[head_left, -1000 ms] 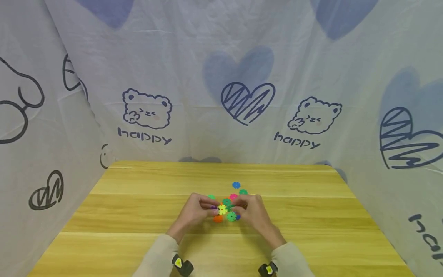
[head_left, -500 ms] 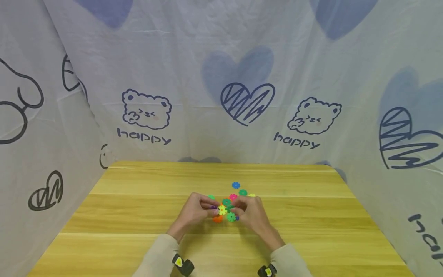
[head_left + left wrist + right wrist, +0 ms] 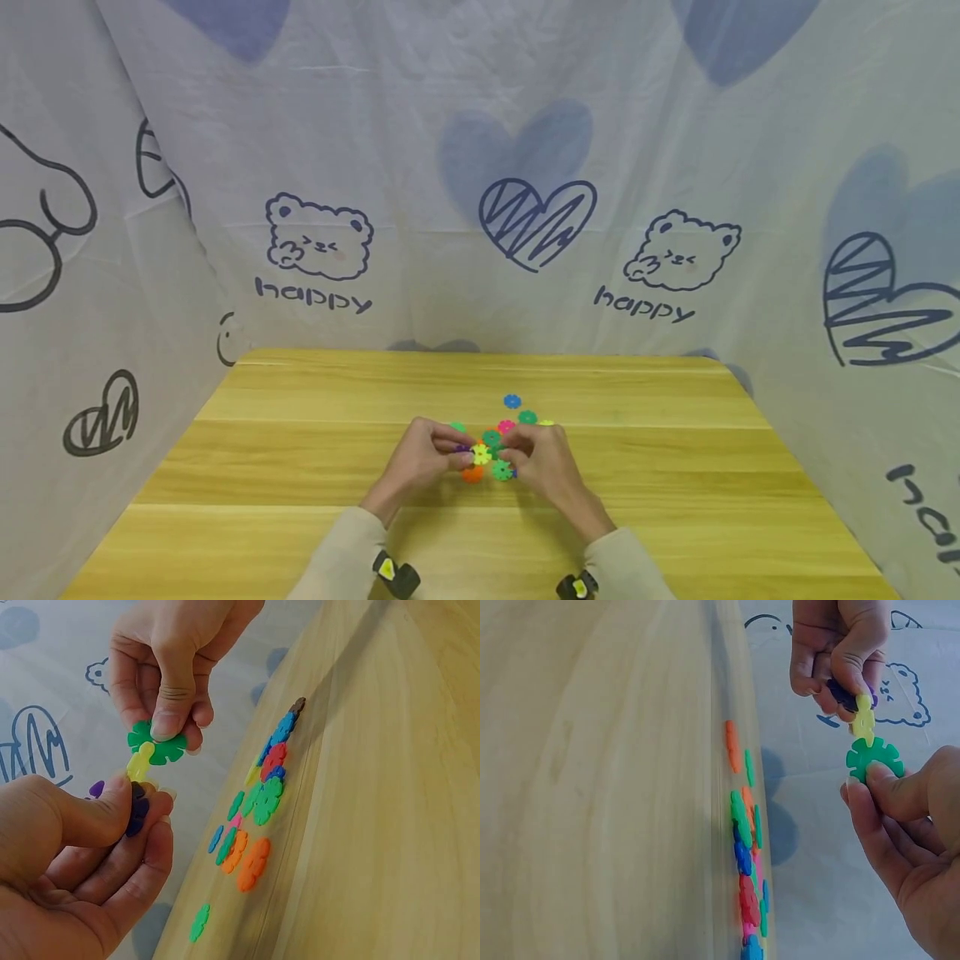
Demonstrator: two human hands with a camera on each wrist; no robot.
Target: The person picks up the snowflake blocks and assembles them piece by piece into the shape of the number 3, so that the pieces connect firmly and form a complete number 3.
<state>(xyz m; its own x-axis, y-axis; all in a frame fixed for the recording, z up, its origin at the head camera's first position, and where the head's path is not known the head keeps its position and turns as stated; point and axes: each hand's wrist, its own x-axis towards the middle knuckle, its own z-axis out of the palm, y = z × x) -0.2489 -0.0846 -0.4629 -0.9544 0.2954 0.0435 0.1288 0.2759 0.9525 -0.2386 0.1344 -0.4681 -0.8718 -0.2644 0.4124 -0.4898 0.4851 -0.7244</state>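
Observation:
My left hand pinches a dark purple plastic snowflake disc between thumb and fingers. A yellow snowflake disc stands between the two hands, edge against the purple one. My right hand holds a green snowflake disc by thumb and fingertips. In both wrist views the green rim meets the yellow disc's edge; how deeply their slots engage cannot be told. All three are held above the table, and fingers partly cover the purple and green discs.
Loose snowflake discs lie on the wooden table below the hands, among them an orange one, a red one and a blue one. A patterned cloth hangs around the table's back and sides.
Both hands stay almost in place with the discs between them. The right hand shifts very slightly left, and a yellow disc behind it shows more than a second ago.

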